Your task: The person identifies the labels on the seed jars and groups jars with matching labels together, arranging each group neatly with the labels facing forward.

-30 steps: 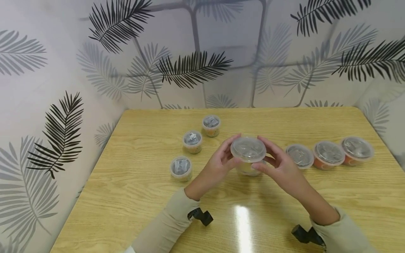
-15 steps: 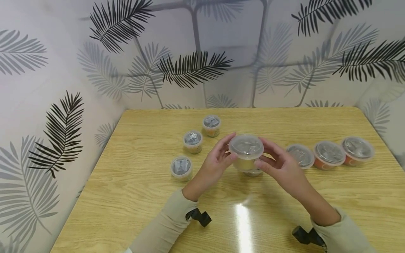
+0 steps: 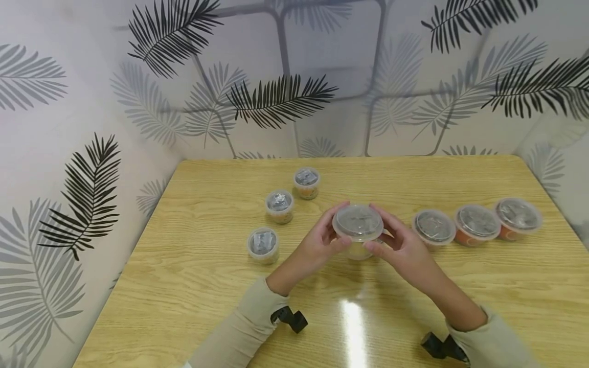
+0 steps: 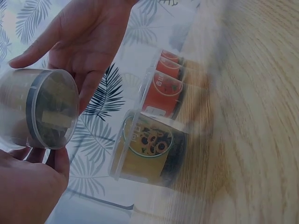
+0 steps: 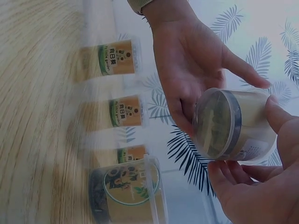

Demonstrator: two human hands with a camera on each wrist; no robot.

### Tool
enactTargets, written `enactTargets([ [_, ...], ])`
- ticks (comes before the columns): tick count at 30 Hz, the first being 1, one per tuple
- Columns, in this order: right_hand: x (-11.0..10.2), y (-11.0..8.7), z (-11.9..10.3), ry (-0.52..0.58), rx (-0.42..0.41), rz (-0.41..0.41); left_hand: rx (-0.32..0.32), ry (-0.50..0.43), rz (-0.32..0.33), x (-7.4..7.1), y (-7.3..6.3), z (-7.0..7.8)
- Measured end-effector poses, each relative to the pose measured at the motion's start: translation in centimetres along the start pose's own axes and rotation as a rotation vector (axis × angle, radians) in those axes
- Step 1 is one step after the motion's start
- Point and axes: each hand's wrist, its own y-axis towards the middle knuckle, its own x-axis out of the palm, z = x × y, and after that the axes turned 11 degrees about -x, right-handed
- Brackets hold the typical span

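Observation:
My left hand (image 3: 320, 239) and right hand (image 3: 401, 244) hold a clear lidded plastic tub (image 3: 358, 221) between them, fingers and thumbs curled round its sides. Both wrist views show this tub (image 4: 51, 109) off the table, its see-through base turned to the table and dark stuff inside. Below it stands a similar tub with a yellow label (image 4: 148, 145) and a round flower picture. From the right wrist view, the right hand (image 5: 261, 186) is near the camera and the left hand (image 5: 182, 60) reaches from above.
Three small lidded cups with orange labels stand left of the hands, the front one (image 3: 263, 245) nearest. On the right, several larger tubs form a row, including a red-labelled tub (image 3: 477, 225). A patterned wall (image 3: 331, 102) rises behind the wooden table (image 3: 184, 286).
The held tub tilts and shifts a little left and up at first, then comes slightly down toward the person. Both hands keep hold of it. The other tubs and cups stay put.

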Motion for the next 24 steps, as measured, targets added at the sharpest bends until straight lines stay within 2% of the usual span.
enactTargets([
  [3, 0.0, 0.0, 0.1, -0.001, 0.006, 0.012, -0.002, -0.024, -0.021, 0.1, -0.4, 1.0],
  [6, -0.1, 0.0, 0.2, 0.007, 0.007, 0.028, 0.022, -0.016, -0.016, 0.3, -0.8, 1.8],
  [12, -0.3, 0.0, 0.3, -0.023, -0.005, 0.073, 0.056, -0.011, 0.027, 0.1, -0.9, 1.8],
  [16, -0.4, 0.0, 0.2, -0.038, -0.013, 0.091, 0.06, -0.017, 0.031, 0.0, -0.9, 1.7],
  [19, -0.3, -0.1, 0.2, 0.016, -0.035, 0.066, 0.059, -0.026, 0.029, 0.0, -0.9, 1.7],
  [24, -0.1, -0.3, 0.4, 0.114, -0.079, -0.032, 0.029, -0.055, 0.012, 0.3, -0.8, 1.8],
])
